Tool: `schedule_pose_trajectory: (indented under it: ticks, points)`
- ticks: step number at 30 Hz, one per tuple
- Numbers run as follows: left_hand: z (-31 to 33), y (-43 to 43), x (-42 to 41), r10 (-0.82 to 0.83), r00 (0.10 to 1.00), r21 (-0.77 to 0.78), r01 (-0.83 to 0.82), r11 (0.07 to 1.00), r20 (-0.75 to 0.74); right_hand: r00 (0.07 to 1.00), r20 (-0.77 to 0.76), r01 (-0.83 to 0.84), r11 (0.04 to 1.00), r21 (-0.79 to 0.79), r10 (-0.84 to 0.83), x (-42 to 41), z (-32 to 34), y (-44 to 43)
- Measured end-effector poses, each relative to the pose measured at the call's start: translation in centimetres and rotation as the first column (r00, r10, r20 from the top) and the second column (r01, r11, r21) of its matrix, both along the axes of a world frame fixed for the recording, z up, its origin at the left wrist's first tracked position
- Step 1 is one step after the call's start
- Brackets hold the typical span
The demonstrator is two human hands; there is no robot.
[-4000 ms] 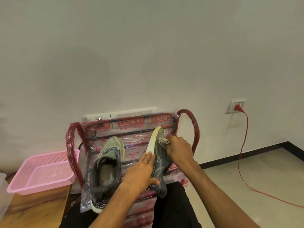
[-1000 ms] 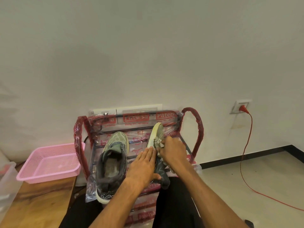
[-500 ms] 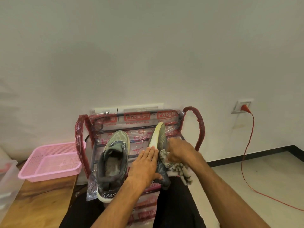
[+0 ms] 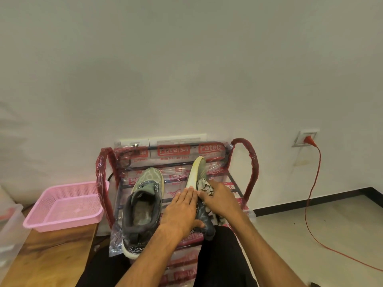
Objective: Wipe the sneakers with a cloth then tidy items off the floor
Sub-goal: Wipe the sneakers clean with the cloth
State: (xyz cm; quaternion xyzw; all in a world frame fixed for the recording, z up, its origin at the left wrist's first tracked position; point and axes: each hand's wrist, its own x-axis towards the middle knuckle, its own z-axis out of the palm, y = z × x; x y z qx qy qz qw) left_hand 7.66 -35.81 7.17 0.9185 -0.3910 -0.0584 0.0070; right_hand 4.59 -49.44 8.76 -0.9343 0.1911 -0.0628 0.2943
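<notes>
1. Sneaker [image 4: 197, 169] stands on its side on the rack [image 4: 252, 162], with the pale sole turned to the left. The other sneaker [image 4: 145, 195] sits upright just beside it.
2. Left hand [image 4: 182, 210] lies flat on the sole edge, fingers straight and together, thumb across the dark heel part.
3. Right hand [image 4: 219, 198] is curled round the cloth [image 4: 204, 186] and presses it on the upper.
4. I judge that the wiping is at the middle; whether the other sneaker is already wiped, I cannot tell.
5. Risk: the sneaker balances on a narrow edge. If the right hand rubs hard while the left hand presses less, it can tip over or slide off the bars.
6. Risk: the rack is wrapped in plastic film, probably slippery, so both sneakers can shift.
7. Risk: a loose cloth end hangs under the right hand and can catch on the rack.
</notes>
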Motion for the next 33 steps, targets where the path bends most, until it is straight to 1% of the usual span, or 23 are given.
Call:
schedule_pose_trajectory:
  ticks: [4, 6, 9, 11, 14, 17, 20, 23, 24, 26, 30, 33]
  points:
    - [-0.1, -0.2, 0.1, 0.005, 1.0, -0.002, -0.005, 1.0, -0.01, 0.998, 0.066, -0.011, 1.0, -0.001, 0.011, -0.4, -0.7, -0.2]
    - [-0.2, -0.2, 0.2, 0.014, 1.0, -0.003, -0.014, 1.0, -0.011, 0.997, 0.063, -0.04, 0.999, -0.011, 0.041, -0.4, -0.8, -0.4]
    - [-0.2, -0.1, 0.2, 0.014, 1.0, -0.002, -0.014, 1.0, -0.012, 0.993, -0.032, -0.117, 0.991, -0.068, 0.115, -0.4, -0.4, -1.0]
    - [-0.1, -0.2, 0.1, 0.009, 1.0, -0.006, -0.009, 1.0, -0.006, 0.988, -0.079, -0.143, 0.982, -0.123, 0.134, -0.3, -0.3, -1.2]
    - [0.0, -0.2, 0.1, 0.011, 1.0, -0.019, -0.011, 1.0, -0.02, 0.997, -0.061, -0.058, 0.968, -0.245, 0.045, 0.3, -0.6, -1.1]
    - [0.1, 0.0, -0.1, 0.024, 1.0, -0.008, -0.024, 1.0, -0.019, 0.999, -0.034, -0.047, 0.952, -0.302, 0.039, 1.1, -1.1, -0.4]
    - [0.2, 0.1, 0.1, 0.026, 0.999, -0.01, -0.027, 1.0, -0.019, 0.995, -0.067, -0.091, 0.963, -0.253, 0.076, 0.9, -1.1, -0.4]
    - [0.2, 0.0, 0.2, 0.023, 0.999, -0.013, -0.023, 1.0, -0.022, 0.978, -0.112, -0.191, 0.975, -0.116, 0.178, 0.2, -0.2, -1.5]
    - [0.1, 0.0, 0.2, 0.02, 1.0, -0.012, -0.02, 1.0, -0.021, 0.974, -0.116, -0.206, 0.974, -0.099, 0.194, 0.0, 0.0, -1.6]
    - [0.1, 0.1, 0.1, 0.015, 1.0, -0.011, -0.015, 1.0, -0.02, 0.98, -0.101, -0.186, 0.971, -0.15, 0.172, -0.1, 0.1, -1.3]
    - [0.1, 0.2, 0.2, 0.01, 1.0, -0.018, -0.01, 1.0, -0.029, 0.995, -0.041, -0.096, 0.937, -0.335, 0.088, 0.9, -1.0, -0.5]
    - [0.2, 0.3, 0.1, 0.006, 1.0, -0.017, -0.006, 1.0, -0.025, 0.997, -0.019, -0.082, 0.92, -0.383, 0.081, 1.8, -0.8, -0.6]
